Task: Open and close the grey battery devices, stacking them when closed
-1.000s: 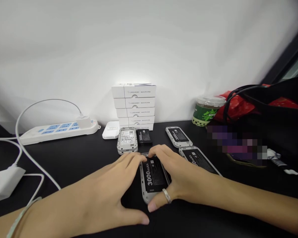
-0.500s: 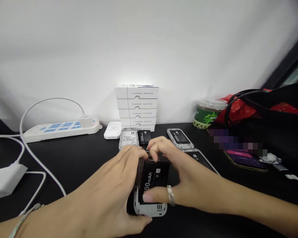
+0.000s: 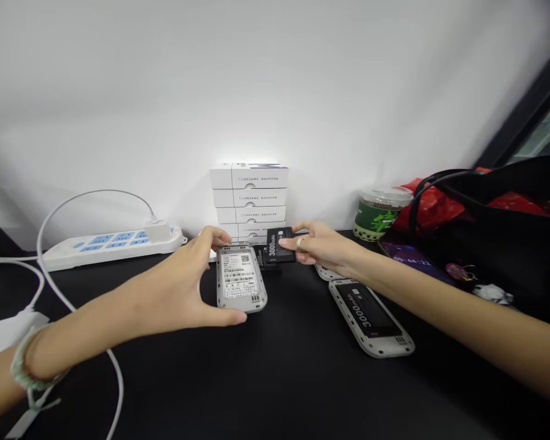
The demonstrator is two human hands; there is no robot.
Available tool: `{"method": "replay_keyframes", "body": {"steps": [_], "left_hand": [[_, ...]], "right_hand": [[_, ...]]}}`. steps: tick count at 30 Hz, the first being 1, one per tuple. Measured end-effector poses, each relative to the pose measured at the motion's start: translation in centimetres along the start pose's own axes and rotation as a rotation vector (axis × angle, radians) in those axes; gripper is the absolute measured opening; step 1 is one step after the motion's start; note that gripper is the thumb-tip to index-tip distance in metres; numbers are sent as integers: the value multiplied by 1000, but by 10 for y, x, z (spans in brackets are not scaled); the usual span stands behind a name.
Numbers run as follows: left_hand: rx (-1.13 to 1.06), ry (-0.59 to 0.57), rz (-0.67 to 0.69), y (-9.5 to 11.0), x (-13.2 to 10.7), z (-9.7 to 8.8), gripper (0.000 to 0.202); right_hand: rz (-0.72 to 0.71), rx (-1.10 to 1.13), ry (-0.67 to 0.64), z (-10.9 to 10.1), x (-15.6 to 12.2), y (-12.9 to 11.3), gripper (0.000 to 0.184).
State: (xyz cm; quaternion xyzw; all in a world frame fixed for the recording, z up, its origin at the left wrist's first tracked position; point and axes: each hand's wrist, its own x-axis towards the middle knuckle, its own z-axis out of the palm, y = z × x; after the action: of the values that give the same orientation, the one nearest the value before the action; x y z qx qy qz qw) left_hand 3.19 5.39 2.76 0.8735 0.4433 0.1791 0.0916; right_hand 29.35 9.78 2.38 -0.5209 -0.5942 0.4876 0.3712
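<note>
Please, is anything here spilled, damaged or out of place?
Nothing stands out. The lidded cup shows no visible spill, the white boxes stand stacked, and neither the battery in the right hand nor the open device in the left hand looks damaged.

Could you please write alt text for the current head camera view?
A right hand holds a black battery marked 3000mAh, while the left hand curves around a grey device with its label exposed. Behind stand stacked white boxes; another device, battery fitted, lies to the right on the black table.

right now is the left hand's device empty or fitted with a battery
Empty: the device shows its printed label uncovered; the right hand holds a battery.
</note>
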Motion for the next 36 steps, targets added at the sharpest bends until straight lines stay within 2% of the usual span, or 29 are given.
{"method": "replay_keyframes", "body": {"steps": [3,8,11,16,19,22,25,27,29,33,36], "left_hand": [[-20,-52,18,-9,6,-6,79],[-71,-99,2,-16,9,-5,74],[-79,-103,14,-18,10,-2,73],[-60,-72,-1,-24,14,7,63],[-48,-51,-22,-27,17,10,61],[-36,-28,-28,-28,18,10,64],[-15,-7,-47,-22,15,7,73],[3,12,-41,-14,12,5,77],[21,39,1,-4,8,3,73],[29,89,126,17,-1,2,54],[-9,-36,178,30,-11,6,24]], "right_hand": [[13,-39,-59,5,16,12,31],[-20,-162,-34,14,23,30,38],[-83,-234,-17,11,22,30,40],[-214,-384,12,-18,7,17,43],[-293,-690,-25,-43,-6,13,51],[-247,-925,-78,-61,-16,15,69],[-171,-1015,-166,-71,-19,20,87],[-171,-1031,-184,-73,-16,24,90],[-214,-1025,-145,-74,-11,29,88],[-288,-1017,-38,-70,-7,33,84],[-357,-1013,47,-58,-21,29,80]]}}
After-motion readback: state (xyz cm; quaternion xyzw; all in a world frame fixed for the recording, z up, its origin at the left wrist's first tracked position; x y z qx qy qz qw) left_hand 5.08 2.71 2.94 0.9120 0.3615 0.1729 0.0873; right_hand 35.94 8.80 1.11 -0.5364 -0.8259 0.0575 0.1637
